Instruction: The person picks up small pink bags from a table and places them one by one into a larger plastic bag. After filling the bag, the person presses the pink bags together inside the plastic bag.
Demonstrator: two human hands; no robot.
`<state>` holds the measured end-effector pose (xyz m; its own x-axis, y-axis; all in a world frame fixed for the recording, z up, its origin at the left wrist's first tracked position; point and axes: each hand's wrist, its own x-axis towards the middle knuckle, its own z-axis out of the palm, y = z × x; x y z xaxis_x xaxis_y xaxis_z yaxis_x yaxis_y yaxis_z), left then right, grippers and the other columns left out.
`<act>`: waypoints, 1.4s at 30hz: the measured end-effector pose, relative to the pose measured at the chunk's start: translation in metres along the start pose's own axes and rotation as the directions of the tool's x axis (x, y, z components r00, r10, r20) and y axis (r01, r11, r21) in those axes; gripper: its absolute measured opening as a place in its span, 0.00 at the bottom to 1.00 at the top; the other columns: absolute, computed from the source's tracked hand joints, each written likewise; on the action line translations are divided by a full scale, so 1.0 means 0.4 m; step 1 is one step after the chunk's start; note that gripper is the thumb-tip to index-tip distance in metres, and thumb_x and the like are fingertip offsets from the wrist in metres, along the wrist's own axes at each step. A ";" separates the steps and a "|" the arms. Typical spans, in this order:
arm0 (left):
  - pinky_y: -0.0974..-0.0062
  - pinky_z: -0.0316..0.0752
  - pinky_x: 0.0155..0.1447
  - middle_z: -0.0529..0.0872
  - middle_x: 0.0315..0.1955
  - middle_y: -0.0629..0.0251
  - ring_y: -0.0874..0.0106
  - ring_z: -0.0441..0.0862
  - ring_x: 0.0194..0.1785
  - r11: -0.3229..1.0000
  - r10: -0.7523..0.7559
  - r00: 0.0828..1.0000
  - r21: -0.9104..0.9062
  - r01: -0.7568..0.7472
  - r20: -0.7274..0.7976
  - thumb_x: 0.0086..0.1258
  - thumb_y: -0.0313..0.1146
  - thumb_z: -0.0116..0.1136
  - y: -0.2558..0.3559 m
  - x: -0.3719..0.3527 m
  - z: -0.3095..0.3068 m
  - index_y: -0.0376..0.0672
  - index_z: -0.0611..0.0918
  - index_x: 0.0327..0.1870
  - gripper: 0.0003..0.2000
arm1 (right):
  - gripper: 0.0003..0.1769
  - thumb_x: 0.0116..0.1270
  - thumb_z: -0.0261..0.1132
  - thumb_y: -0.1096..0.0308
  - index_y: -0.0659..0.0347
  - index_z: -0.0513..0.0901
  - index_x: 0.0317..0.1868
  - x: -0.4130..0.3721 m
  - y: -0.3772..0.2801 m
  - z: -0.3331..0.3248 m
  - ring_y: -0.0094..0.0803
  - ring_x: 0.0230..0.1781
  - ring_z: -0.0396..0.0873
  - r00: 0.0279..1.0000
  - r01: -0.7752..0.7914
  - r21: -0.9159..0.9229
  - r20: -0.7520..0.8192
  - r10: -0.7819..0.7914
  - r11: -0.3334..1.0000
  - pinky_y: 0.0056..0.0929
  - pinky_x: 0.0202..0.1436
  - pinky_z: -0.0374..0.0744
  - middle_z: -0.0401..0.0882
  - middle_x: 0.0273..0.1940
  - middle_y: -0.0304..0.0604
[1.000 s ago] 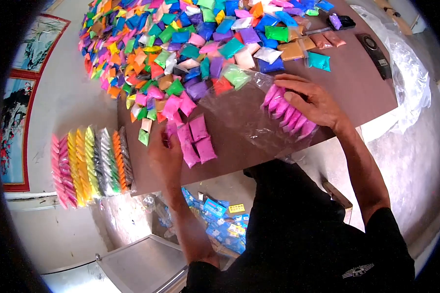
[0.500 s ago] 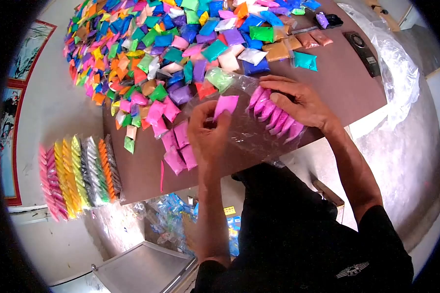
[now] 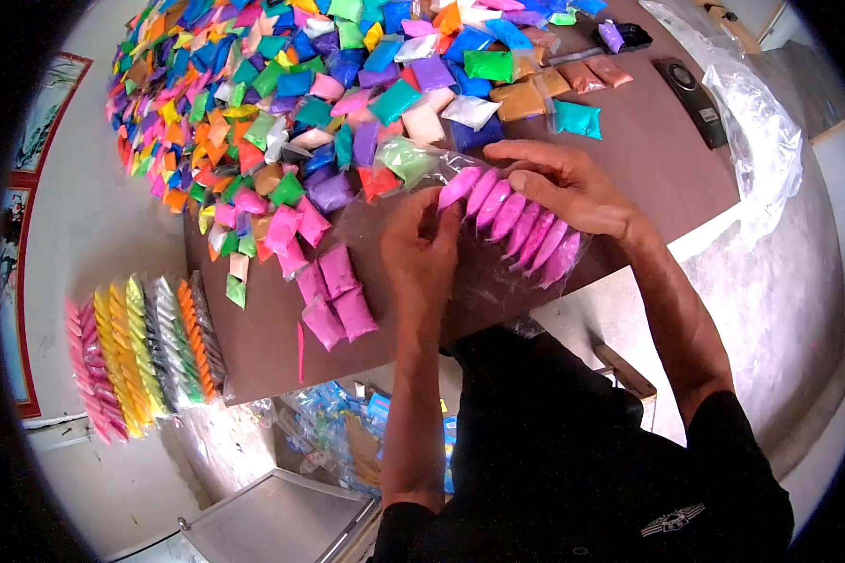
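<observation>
My left hand [image 3: 421, 246] pinches a small pink packet [image 3: 457, 187] between thumb and fingers, at the left end of a row of similar pink packets [image 3: 509, 212]. The row stands side by side inside a clear plastic bag [image 3: 483, 267]. From the right, my right hand [image 3: 573, 190] is closed on the bag's upper side, its thumb along the tops of the packets. Left of my left hand, several loose pink packets [image 3: 354, 312] lie together on the brown table [image 3: 263, 328]. A pale green packet [image 3: 407, 159] sits just behind the bag.
A large heap of coloured packets [image 3: 282, 84] covers the back and left. Filled bags of packets in rows [image 3: 141, 352] stand at the left edge. A black device [image 3: 690, 98] and clear plastic sheeting [image 3: 756, 131] lie at the right. A thin pink stick [image 3: 300, 352] rests near the front edge.
My left hand has moved right, bringing the pink packet from outside the row to the row's left end. My right hand still holds the bag. The whole view has shifted slightly.
</observation>
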<state>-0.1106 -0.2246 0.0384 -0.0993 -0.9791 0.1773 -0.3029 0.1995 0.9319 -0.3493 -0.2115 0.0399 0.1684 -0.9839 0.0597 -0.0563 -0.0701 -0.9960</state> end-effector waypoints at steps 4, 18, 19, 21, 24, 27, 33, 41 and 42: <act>0.71 0.83 0.54 0.91 0.47 0.57 0.68 0.90 0.49 0.937 0.187 0.981 0.292 -0.192 0.044 0.76 0.26 0.71 -0.003 -0.010 -0.024 0.36 0.89 0.56 0.11 | 0.18 0.83 0.66 0.69 0.60 0.86 0.68 0.018 0.018 -0.001 0.19 0.53 0.81 0.994 0.104 -0.022 0.029 -0.103 0.994 0.24 0.60 0.81 0.89 0.54 0.34; 0.62 0.85 0.57 0.93 0.50 0.48 0.52 0.92 0.54 0.879 0.234 0.965 0.400 -0.261 0.116 0.74 0.21 0.65 0.012 -0.002 -0.012 0.36 0.89 0.57 0.13 | 0.20 0.78 0.68 0.78 0.60 0.87 0.68 0.029 0.011 0.016 0.16 0.50 0.80 0.994 0.100 0.084 0.036 -0.103 0.991 0.21 0.57 0.81 0.88 0.52 0.30; 0.60 0.84 0.56 0.92 0.49 0.47 0.49 0.91 0.53 0.877 0.248 0.963 0.397 -0.270 0.106 0.75 0.22 0.64 0.019 -0.006 -0.012 0.36 0.89 0.57 0.12 | 0.21 0.78 0.67 0.79 0.60 0.85 0.69 0.030 0.016 0.012 0.17 0.55 0.81 0.994 0.083 0.083 0.060 -0.088 0.993 0.21 0.61 0.80 0.88 0.56 0.32; 0.59 0.84 0.55 0.91 0.49 0.46 0.47 0.90 0.51 0.869 0.262 0.961 0.411 -0.277 0.092 0.76 0.22 0.63 0.044 -0.024 -0.030 0.37 0.88 0.57 0.12 | 0.22 0.79 0.65 0.80 0.61 0.84 0.71 0.033 0.018 0.006 0.18 0.59 0.81 0.992 0.073 0.097 0.092 -0.082 0.993 0.22 0.65 0.79 0.88 0.60 0.34; 0.61 0.85 0.53 0.91 0.48 0.48 0.50 0.91 0.50 0.866 0.204 0.979 0.461 -0.194 0.030 0.75 0.24 0.65 0.081 -0.074 -0.100 0.36 0.88 0.57 0.12 | 0.22 0.79 0.65 0.79 0.61 0.85 0.70 0.035 0.014 0.004 0.19 0.59 0.81 0.993 0.057 0.046 0.104 -0.062 0.997 0.23 0.66 0.79 0.88 0.61 0.35; 0.69 0.84 0.47 0.93 0.43 0.57 0.70 0.89 0.39 0.769 0.271 0.951 0.627 -0.121 -0.149 0.73 0.25 0.70 0.041 -0.113 -0.239 0.38 0.90 0.57 0.13 | 0.20 0.79 0.66 0.77 0.61 0.86 0.69 0.038 0.027 0.001 0.21 0.60 0.82 0.989 0.093 0.067 0.107 -0.100 0.993 0.24 0.67 0.79 0.88 0.61 0.36; 0.72 0.82 0.41 0.91 0.40 0.58 0.72 0.87 0.36 0.699 -0.007 0.962 0.687 0.199 -0.272 0.71 0.31 0.74 -0.026 -0.165 -0.467 0.37 0.89 0.57 0.16 | 0.19 0.80 0.67 0.75 0.58 0.87 0.68 0.038 0.030 0.007 0.17 0.54 0.81 0.988 0.135 0.078 0.063 -0.140 0.988 0.22 0.61 0.81 0.89 0.56 0.31; 0.78 0.76 0.35 0.89 0.34 0.69 0.79 0.82 0.31 0.882 -0.369 0.897 0.211 0.421 -0.243 0.73 0.32 0.74 -0.045 -0.186 -0.567 0.35 0.89 0.56 0.15 | 0.19 0.81 0.66 0.75 0.59 0.86 0.69 0.037 0.009 -0.001 0.20 0.58 0.82 0.995 0.013 0.042 0.097 -0.017 0.999 0.24 0.65 0.80 0.88 0.60 0.34; 0.78 0.76 0.35 0.89 0.34 0.69 0.79 0.82 0.31 0.883 -0.373 0.898 0.208 0.421 -0.235 0.73 0.32 0.74 -0.005 -0.182 -0.551 0.35 0.89 0.56 0.15 | 0.20 0.81 0.65 0.74 0.59 0.85 0.70 0.033 0.014 -0.001 0.19 0.58 0.81 0.995 0.008 0.057 0.096 -0.014 0.998 0.24 0.65 0.80 0.88 0.61 0.33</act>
<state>0.1061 -0.1623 0.0935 0.2461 -0.9625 -0.1137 -0.5068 -0.2278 0.8314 -0.3476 -0.2252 0.0350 0.2633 -0.9624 0.0665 0.0008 -0.0687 -0.9976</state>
